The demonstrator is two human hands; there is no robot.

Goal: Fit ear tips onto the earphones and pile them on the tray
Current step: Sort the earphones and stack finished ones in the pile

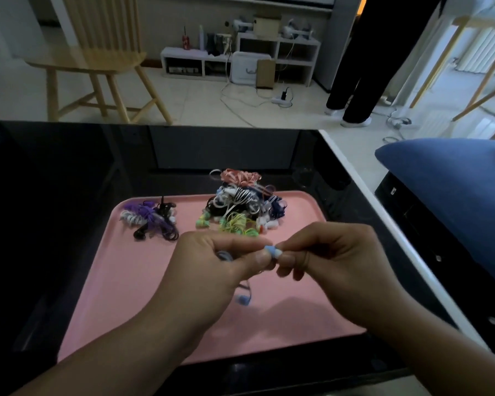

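While both hands meet above the pink tray (120, 295), left hand (209, 264) pinches a blue earbud (272, 250) at thumb and forefinger; right hand (335, 258) pinches its pale ear tip end, other fingers curled. Cable and second bud (244, 300) dangle below. Big earphone pile (240, 207) far-centre on tray, smaller purple-black pile (150, 221) far-left. Black bench (55, 181) underneath.
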